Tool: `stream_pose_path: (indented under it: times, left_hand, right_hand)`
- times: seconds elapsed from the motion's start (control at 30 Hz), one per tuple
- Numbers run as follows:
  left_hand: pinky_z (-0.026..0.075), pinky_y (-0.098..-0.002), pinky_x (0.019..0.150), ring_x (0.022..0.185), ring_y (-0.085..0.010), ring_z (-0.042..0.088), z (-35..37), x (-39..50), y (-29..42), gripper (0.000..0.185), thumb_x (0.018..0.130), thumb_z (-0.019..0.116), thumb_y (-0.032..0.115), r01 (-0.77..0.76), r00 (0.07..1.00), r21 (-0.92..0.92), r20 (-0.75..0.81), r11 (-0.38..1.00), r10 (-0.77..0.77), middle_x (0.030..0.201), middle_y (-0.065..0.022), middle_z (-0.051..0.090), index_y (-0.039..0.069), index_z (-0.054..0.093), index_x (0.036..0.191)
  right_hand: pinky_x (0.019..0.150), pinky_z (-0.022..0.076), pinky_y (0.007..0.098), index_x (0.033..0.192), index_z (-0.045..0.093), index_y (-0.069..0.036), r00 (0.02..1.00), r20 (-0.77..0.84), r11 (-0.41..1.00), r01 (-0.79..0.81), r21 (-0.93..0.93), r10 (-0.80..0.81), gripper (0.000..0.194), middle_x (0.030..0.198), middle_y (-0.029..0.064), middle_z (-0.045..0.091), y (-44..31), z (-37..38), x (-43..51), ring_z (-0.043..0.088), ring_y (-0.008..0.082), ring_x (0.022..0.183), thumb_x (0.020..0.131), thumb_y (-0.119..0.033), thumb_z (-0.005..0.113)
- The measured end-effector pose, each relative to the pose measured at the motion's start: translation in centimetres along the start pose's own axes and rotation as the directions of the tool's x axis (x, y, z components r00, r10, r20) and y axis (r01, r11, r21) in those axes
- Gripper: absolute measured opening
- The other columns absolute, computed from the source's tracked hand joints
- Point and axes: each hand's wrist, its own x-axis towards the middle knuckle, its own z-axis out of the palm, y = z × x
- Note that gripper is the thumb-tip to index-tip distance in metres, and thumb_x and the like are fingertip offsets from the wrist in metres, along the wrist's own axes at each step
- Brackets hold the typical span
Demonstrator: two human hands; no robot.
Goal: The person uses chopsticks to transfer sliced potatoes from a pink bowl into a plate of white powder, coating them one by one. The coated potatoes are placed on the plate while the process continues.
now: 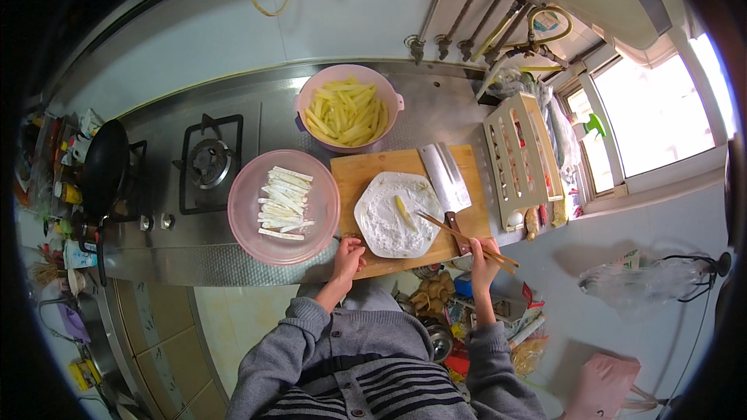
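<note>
My right hand grips a pair of wooden chopsticks, their tips over the white powder on a white angular plate. A single yellow potato strip lies in the powder, just left of the tips. Near the plate's lower left rim, my left hand rests by the edge of the wooden cutting board, fingers curled and holding nothing that I can see. Powder-coated strips lie in rows in a pink translucent bowl on the left. Uncoated yellow strips fill a pink colander behind the board.
A cleaver lies on the board's right side, its handle partly behind the chopsticks. To the left are a gas burner and a black wok. A beige rack holding eggs stands at the right by the window.
</note>
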Motion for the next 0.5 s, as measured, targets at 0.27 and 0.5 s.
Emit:
stream_pose_path:
  times: [0.27,0.5]
  left_hand:
    - [0.039,-0.0228,0.044,0.053,-0.0093,0.051,0.2,0.2,-0.2,0.022,0.083,0.055,0.009,-0.020,1.000,-0.007,0.022,1.000,0.020,0.083,-0.0040,0.052,0.006,0.047,0.103]
    - [0.038,-0.0235,0.044,0.053,-0.0097,0.051,-0.2,0.1,-0.1,0.022,0.083,0.055,0.010,-0.005,1.000,-0.039,0.000,0.999,0.005,0.083,-0.0039,0.051,0.007,0.047,0.103]
  right_hand:
    - [0.054,0.0423,0.0253,0.079,0.065,-0.001,0.962,0.214,0.963,0.206,-0.172,-0.168,0.006,0.070,0.0073,0.054,-3.0,2.2,-1.2,0.053,0.0153,0.058,0.074,-0.001,0.068]
    - [0.052,0.0430,0.0267,0.079,0.066,-0.002,0.909,0.334,0.921,0.329,-0.207,-0.250,0.010,0.067,0.0059,0.052,-4.7,2.1,-1.3,0.054,0.0161,0.057,0.071,-0.004,0.072]
